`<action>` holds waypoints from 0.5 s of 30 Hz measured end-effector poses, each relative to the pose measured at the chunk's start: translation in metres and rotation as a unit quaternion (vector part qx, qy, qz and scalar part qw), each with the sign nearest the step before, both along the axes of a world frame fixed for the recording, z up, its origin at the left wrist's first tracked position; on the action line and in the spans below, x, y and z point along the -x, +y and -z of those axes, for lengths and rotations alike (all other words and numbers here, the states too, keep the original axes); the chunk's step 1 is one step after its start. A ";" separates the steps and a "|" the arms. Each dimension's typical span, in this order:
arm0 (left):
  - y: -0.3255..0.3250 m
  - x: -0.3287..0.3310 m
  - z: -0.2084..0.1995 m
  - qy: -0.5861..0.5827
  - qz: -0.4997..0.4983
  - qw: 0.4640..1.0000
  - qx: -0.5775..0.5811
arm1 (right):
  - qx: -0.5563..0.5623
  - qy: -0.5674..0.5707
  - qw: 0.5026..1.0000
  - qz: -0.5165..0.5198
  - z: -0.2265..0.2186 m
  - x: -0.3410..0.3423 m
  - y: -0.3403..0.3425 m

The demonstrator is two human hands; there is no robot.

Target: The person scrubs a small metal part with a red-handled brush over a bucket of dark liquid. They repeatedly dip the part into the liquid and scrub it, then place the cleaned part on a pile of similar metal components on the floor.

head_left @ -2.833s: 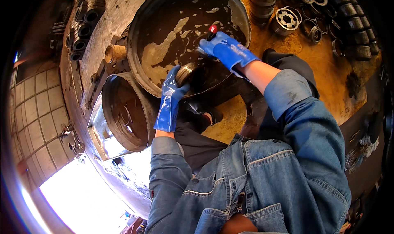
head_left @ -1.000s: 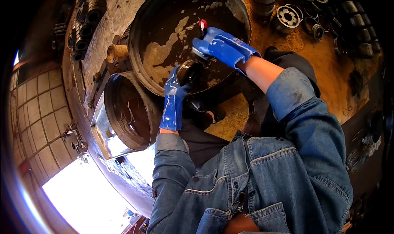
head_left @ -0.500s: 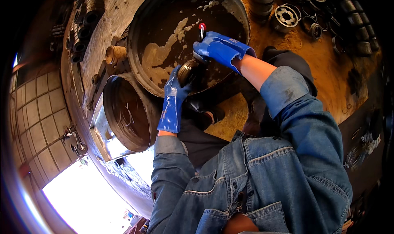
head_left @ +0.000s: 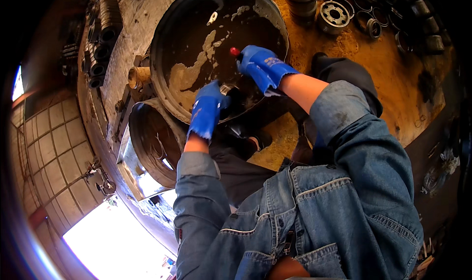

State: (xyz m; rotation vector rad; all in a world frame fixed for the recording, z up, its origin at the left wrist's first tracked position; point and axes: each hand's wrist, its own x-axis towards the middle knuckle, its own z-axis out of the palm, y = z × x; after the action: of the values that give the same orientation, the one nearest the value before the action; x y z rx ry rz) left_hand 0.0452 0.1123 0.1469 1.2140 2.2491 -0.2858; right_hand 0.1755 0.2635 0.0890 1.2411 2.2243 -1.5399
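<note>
Within the round basin (head_left: 158,78), toward six o'clock, a shiny metal part (head_left: 227,89) — largely hidden — is grasped by the blue-gloved left hand (head_left: 209,103). Toward four, a red-tipped handle (head_left: 234,50) is clenched by the blue-gloved right hand (head_left: 260,66), its tip pointed toward ten. Outside the basin, an open drum (head_left: 145,132) is seen at seven.

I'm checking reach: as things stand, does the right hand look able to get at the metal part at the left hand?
Probably yes: nothing visible lies between the right hand and the metal part, though that hand holds a red-ended tool.
</note>
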 end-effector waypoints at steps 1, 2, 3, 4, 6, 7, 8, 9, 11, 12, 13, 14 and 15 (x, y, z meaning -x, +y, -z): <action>-0.010 0.009 0.007 0.000 -0.020 1.000 -0.002 | -0.005 0.054 0.998 0.022 -0.002 -0.008 0.002; -0.021 0.016 0.014 -0.033 -0.021 0.998 -0.046 | -0.011 0.107 0.993 0.044 -0.004 -0.015 0.006; -0.037 0.024 0.018 -0.061 -0.027 0.994 -0.089 | 0.048 0.138 0.989 0.029 -0.027 -0.025 0.010; -0.050 0.030 0.025 -0.090 -0.032 0.987 -0.132 | 0.068 0.111 0.991 0.042 -0.053 -0.028 0.009; -0.059 0.027 0.041 -0.081 -0.060 0.981 -0.167 | 0.102 0.053 0.991 0.071 -0.090 -0.029 0.008; -0.056 0.021 0.039 -0.052 -0.051 0.985 -0.159 | 0.072 0.171 0.982 0.017 -0.070 -0.034 0.007; -0.054 0.017 0.038 -0.022 -0.042 0.988 -0.149 | 0.025 0.211 0.977 -0.025 -0.062 -0.037 -0.001; -0.055 0.021 0.039 -0.097 -0.110 0.981 -0.126 | -0.026 0.252 0.965 -0.066 -0.063 -0.039 -0.009; -0.062 0.023 0.044 -0.097 -0.066 0.984 -0.134 | -0.036 0.244 0.964 -0.103 -0.069 -0.042 -0.020; -0.064 0.023 0.043 -0.095 -0.043 0.985 -0.138 | 0.006 0.197 0.975 -0.104 -0.083 -0.041 -0.021; -0.058 0.016 0.039 -0.073 -0.029 0.988 -0.132 | 0.038 0.261 0.963 -0.048 -0.058 -0.037 -0.020; -0.056 0.016 0.038 -0.065 -0.023 0.987 -0.142 | -0.007 0.267 0.962 -0.055 -0.034 -0.037 -0.015; -0.059 0.015 0.037 -0.054 -0.024 0.987 -0.151 | -0.048 0.272 0.959 -0.067 -0.026 -0.036 -0.012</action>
State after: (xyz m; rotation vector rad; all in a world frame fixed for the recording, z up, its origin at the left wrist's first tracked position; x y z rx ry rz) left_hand 0.0303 0.0531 0.1098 1.2900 2.2782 0.1444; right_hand 0.2120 0.2520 0.1151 0.7167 2.6684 -1.9127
